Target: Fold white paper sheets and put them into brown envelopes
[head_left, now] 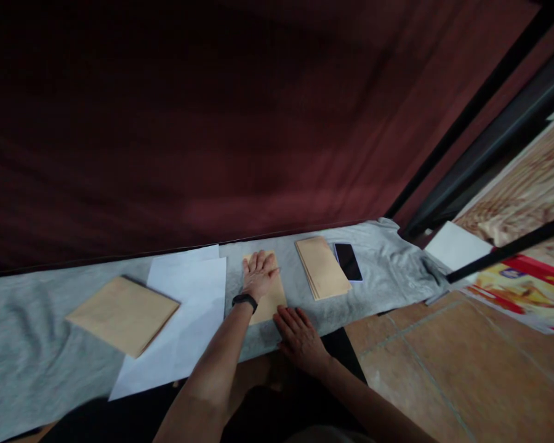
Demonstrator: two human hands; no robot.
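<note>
Red backdrop [268, 135]: dim, nearly black at your upper left
White paper [191, 307]: among your brightest patches
Your left hand [259, 275]: softly blurred
Printed package [526, 292]: smeared, stretched at your right edge

Head view | from wearer's head | forward — down | near, above grey cloth [293, 277]

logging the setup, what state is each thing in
Middle brown paper: flat, partly covered
Left hand: palm down on it, fingers extended
Right hand: fingers extended, at its near right corner
Right brown stack: flat, edges offset
Left brown stack: flat, partly over white sheets
White sheets: overlapping, partly covered
Phone: screen up, dark
Grey cloth: spread, rumpled
</note>
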